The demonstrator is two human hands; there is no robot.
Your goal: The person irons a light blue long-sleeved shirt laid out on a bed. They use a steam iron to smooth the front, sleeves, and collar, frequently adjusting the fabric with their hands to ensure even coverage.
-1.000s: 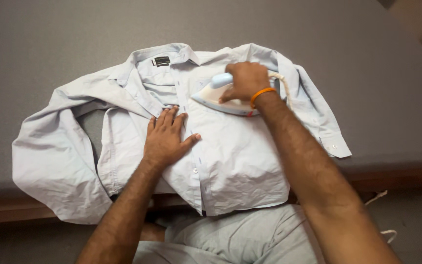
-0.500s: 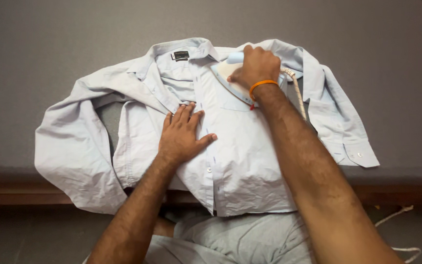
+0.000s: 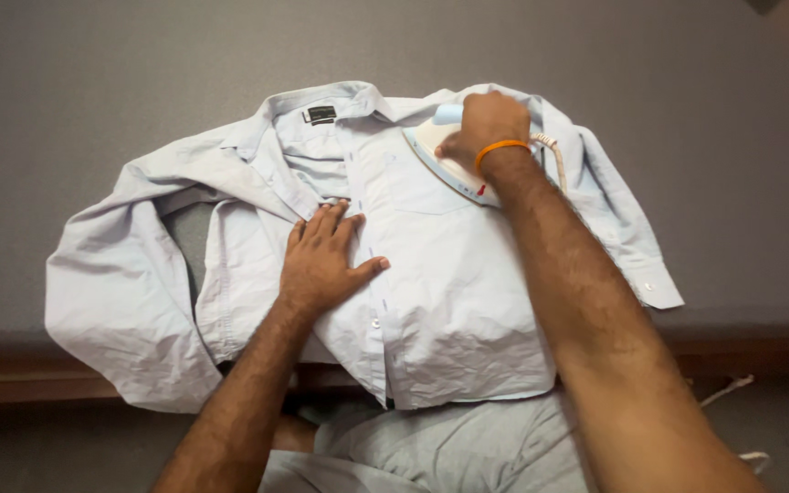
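Right hand (image 3: 489,121) grips iron (image 3: 445,157) on shirt (image 3: 454,292); left hand (image 3: 323,260) flat, fingers spread (near the soleplate). Lingering risks scorch.

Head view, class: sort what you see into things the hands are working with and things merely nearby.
In use: pale blue shirt, iron, right hand gripping it, left hand pressing the shirt flat.

Nearby: grey surface, iron's cord, orange wristband.

The right hand (image 3: 486,123) covers the iron's (image 3: 445,160) handle, and its forearm hides the iron's rear at 5 o'clock. The shirt's (image 3: 449,301) collar label (image 3: 320,114) is too small to read. The cord (image 3: 554,155) vanishes behind the arm.
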